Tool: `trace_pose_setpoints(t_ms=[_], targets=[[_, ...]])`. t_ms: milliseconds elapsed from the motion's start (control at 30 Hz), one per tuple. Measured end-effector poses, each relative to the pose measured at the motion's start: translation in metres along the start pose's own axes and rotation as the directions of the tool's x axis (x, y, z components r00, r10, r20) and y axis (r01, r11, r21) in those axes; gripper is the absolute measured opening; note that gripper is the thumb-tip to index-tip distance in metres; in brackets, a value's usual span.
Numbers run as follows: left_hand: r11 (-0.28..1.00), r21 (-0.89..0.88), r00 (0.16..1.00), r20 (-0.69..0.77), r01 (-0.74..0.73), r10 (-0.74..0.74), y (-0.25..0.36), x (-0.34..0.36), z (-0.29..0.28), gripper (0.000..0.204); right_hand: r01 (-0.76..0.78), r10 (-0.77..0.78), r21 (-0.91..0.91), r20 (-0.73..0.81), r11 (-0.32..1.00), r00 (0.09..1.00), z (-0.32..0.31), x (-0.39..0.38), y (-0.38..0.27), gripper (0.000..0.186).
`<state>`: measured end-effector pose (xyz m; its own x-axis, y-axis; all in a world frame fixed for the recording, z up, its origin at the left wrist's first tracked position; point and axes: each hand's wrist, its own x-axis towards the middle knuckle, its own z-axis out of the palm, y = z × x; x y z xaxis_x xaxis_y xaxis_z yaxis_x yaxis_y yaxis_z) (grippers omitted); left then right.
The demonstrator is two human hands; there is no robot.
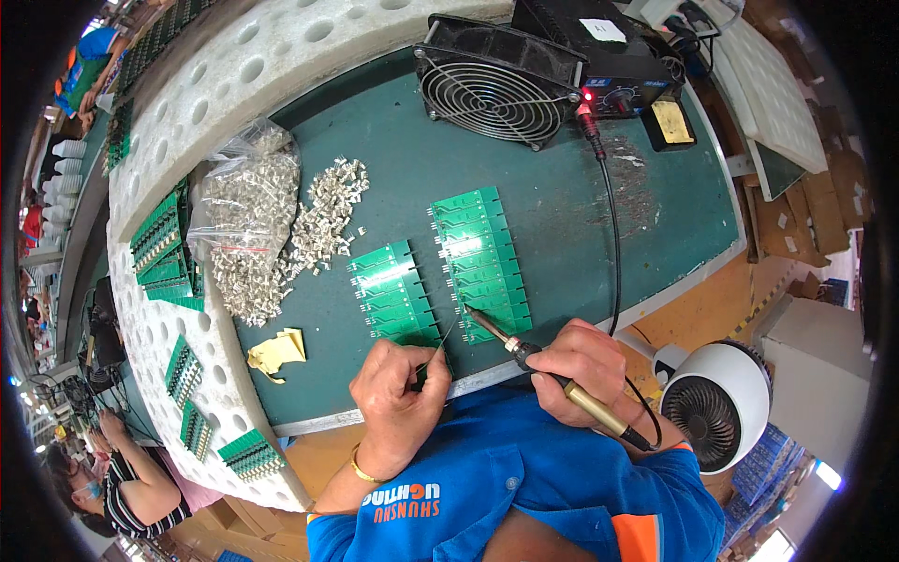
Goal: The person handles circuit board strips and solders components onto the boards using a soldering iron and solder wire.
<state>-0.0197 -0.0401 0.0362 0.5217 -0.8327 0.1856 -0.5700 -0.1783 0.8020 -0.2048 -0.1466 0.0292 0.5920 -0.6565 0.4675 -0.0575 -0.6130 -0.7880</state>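
My right hand (582, 373) grips a soldering iron (592, 406) like a pen. Its tip meets the left edge of the right-hand green circuit board panel (482, 253), near the lower end. Between the thumb and fingers of my closed left hand (403, 384) is a thin solder wire (444, 335), running toward the iron's tip. Partly behind that hand lies a second green circuit board panel (389, 290), its lower end hidden. Small metal pins stick out along the left edges of both panels.
A black fan (492, 98) stands at the back beside a soldering station (618, 80), cable trailing right. Small white connectors (328, 211) lie loose by a clear plastic bag (248, 201). White foam with holes (201, 342) holds finished-looking boards at left. A yellow scrap (277, 352) lies nearby.
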Motion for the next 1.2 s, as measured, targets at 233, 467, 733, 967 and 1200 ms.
trace_pose_setpoints(t_ms=[233,467,733,967,1200], targets=[[0.999,0.043,1.0,0.015,-0.015,0.015,-0.0012,0.0007,-0.0002,0.013,0.015,-0.014,-0.016,0.013,1.0,1.0,-0.0017,0.0011,-0.0002,0.026],[1.0,0.029,1.0,0.016,0.008,-0.008,-0.0002,0.0023,0.0014,0.014,0.016,-0.015,-0.006,0.012,1.0,1.0,-0.0013,0.0009,0.0019,0.026],[0.998,0.042,0.999,0.024,-0.041,0.04,-0.0001,0.0034,0.0024,0.014,0.007,-0.007,0.008,0.017,1.0,1.0,-0.0023,0.0009,0.002,0.024],[0.998,0.048,0.999,0.026,-0.043,0.042,0.0025,0.0051,0.0028,0.014,0.014,-0.014,0.006,0.04,1.0,0.999,-0.0035,0.0016,0.002,0.023],[0.999,0.039,0.999,0.026,-0.038,0.037,0.0007,0.0047,0.0045,0.015,0.033,-0.033,-0.016,0.036,0.999,0.999,-0.0022,0.0011,0.0012,0.026]])
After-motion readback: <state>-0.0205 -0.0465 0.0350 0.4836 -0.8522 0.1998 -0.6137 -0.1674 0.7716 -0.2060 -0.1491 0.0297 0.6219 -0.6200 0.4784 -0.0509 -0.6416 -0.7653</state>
